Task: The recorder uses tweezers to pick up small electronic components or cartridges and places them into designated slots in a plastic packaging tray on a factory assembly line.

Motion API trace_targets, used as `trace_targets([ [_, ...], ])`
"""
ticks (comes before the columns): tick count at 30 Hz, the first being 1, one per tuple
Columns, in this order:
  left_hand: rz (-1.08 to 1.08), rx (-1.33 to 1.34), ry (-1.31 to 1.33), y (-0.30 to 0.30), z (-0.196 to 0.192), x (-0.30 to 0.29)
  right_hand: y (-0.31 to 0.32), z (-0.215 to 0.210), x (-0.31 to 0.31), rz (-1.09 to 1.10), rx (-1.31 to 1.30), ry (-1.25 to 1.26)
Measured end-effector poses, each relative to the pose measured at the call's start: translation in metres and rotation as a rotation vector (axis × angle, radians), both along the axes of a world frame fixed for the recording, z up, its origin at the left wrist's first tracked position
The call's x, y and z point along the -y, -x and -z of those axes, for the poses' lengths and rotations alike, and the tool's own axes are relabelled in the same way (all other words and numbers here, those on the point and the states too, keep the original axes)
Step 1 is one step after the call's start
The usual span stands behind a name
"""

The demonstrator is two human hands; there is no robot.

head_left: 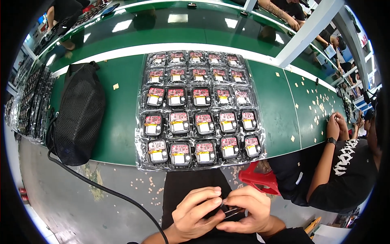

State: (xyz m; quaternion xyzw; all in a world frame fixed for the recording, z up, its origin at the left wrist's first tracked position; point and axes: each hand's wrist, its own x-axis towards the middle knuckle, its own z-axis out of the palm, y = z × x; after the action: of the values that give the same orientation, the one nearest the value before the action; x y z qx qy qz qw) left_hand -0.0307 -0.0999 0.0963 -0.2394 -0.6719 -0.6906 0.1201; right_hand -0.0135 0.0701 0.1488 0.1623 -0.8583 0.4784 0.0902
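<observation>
Above my lap, in front of the table edge, my two hands meet. My left hand [198,213] is closed around a small black case [219,209], mostly covered by the fingers. Between the fingers of my right hand [248,209] are thin metal tweezers [232,212], their tips close to the case. Just beyond the hands, a clear plastic tray [140,156] lies on the green table [115,138]. Its pockets carry several rows of black square cases [204,152] with red circuit boards and white blocks; the front rows look larger than the back ones.
Left of the tray lies a black mesh bag [79,114], with a black cable [118,194] running toward me. Stacked trays [34,105] stand at far left. A co-worker [345,171] sits at right beside a red stool [260,178]. Small tan pieces [321,106] dot the table and floor.
</observation>
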Motion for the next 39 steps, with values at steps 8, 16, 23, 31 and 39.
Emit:
trace_targets([
  [8, 0.007, 0.122, -0.146, -0.009, 0.022, -0.006, 0.039, -0.025, -0.019, 0.235, -0.212, -0.218],
  [16, 0.447, 0.09, 0.308, -0.021, 0.094, -0.034, 0.14, -0.025, -0.031, 0.254, -0.309, -0.392],
  [23, 0.521, 0.071, 0.542, -0.027, 0.112, -0.039, 0.166, -0.024, -0.037, 0.091, -0.052, -0.432],
  [31, 0.516, 0.082, 0.555, -0.026, 0.112, -0.039, 0.16, -0.026, -0.043, 0.039, -0.078, -0.699],
  [39, 0.523, 0.086, 0.6, -0.026, 0.113, -0.04, 0.156, -0.024, -0.049, 0.043, -0.139, -0.639],
])
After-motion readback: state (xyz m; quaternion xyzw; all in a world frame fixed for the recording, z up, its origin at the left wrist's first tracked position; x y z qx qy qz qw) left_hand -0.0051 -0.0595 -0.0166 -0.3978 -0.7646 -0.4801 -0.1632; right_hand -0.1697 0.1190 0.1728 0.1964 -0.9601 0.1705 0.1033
